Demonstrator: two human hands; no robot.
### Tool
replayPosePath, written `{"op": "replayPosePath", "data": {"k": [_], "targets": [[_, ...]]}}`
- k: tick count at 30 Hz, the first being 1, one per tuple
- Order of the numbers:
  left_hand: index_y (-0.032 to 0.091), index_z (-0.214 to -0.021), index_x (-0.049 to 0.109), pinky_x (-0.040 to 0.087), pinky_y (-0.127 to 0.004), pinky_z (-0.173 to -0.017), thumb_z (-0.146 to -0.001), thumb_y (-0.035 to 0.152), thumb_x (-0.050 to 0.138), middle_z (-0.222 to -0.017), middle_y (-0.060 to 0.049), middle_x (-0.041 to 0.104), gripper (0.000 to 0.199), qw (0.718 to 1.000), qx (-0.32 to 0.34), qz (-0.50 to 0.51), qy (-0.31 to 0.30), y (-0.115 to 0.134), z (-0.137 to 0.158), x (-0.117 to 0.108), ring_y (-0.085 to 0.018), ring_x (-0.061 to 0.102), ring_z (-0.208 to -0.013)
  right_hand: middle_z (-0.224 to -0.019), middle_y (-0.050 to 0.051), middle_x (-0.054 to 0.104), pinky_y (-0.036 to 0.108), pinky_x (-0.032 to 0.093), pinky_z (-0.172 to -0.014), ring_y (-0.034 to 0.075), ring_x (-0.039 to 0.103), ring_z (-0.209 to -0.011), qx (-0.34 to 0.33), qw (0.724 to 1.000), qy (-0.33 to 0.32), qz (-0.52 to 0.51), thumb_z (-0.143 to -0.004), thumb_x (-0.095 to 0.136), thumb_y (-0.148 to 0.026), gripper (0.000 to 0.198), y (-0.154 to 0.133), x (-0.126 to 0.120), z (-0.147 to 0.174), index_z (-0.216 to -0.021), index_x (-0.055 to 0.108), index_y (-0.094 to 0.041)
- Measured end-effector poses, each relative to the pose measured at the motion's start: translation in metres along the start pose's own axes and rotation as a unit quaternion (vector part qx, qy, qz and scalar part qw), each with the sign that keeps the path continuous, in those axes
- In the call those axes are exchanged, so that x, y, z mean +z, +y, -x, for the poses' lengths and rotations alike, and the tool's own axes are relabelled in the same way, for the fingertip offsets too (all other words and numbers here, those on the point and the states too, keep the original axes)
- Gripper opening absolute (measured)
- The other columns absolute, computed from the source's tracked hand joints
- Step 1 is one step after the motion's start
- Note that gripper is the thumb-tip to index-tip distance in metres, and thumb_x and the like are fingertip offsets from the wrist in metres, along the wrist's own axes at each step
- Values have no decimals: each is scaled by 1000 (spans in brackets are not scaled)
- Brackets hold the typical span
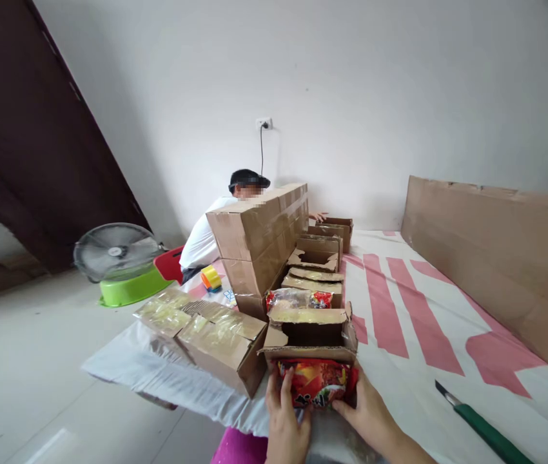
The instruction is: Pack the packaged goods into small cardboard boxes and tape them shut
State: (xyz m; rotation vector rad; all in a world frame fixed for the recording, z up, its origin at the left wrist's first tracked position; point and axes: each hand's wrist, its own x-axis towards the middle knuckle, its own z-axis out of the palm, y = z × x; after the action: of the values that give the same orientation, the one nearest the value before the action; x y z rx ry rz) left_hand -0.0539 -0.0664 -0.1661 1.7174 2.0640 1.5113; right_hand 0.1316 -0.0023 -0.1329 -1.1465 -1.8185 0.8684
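My left hand [286, 412] grips the left end of a red instant noodle packet [317, 383], its fingers laid over the printed front. At the packet's right end my right hand [368, 415] is closed on it, the thumb along the lower edge. Directly behind the packet stands an open cardboard box [310, 353], its inside dark. Another packet [298, 298], partly clear with red ends, lies just beyond that box's raised flap. More open boxes [315, 258] run in a row toward the wall.
Stacked closed cartons [254, 238] rise left of the row. Taped cartons [206, 325] lie near the table's left edge, with yellow tape [211, 278] behind. A green-handled knife [481, 425] lies at right, before a cardboard sheet [491, 258]. A co-worker [201, 235] sits behind the stack.
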Motion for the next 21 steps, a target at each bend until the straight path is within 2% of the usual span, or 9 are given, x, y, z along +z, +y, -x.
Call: {"op": "replayPosePath", "data": {"k": [3,8,12,16,21], "targets": [[23,-142,36,28,-54,-115,-80,8,50,-155,-14,17,65,999,-1,-17,-32,3,-15,-2,-32,21,-146,-142,13,51,50,35,-111,30,48,-132,17,1000,9,-3,-71,69,-21,82,-1,2,-5,-144,33,-24],[23,-141,38,26,-50,-117,-75,6,54,-157,-14,18,70,998,-16,16,-61,6,-41,5,-30,20,-147,-132,12,60,47,42,-104,32,54,-125,41,998,34,15,-69,69,-26,70,4,-1,-24,-134,44,-22],[21,-141,38,24,-46,-119,-71,3,56,-158,-14,14,74,995,-34,45,-79,13,-75,24,-29,15,-149,-121,14,65,45,48,-94,33,61,-114,65,994,65,53,-68,69,-30,61,13,-2,-54,-125,52,-18],[17,-138,42,23,-42,-119,-67,1,59,-159,-16,16,75,990,-83,34,-105,22,-111,44,-30,18,-148,-116,13,67,45,49,-91,34,63,-109,67,993,84,58,-66,71,-33,57,25,-5,-89,-118,56,-18],[17,-139,43,20,-38,-119,-66,1,60,-160,-14,17,77,989,-98,22,-104,32,-138,65,-29,19,-147,-108,11,69,43,51,-87,31,66,-103,84,989,111,46,-66,68,-31,53,40,-6,-122,-116,56,-20]]}}
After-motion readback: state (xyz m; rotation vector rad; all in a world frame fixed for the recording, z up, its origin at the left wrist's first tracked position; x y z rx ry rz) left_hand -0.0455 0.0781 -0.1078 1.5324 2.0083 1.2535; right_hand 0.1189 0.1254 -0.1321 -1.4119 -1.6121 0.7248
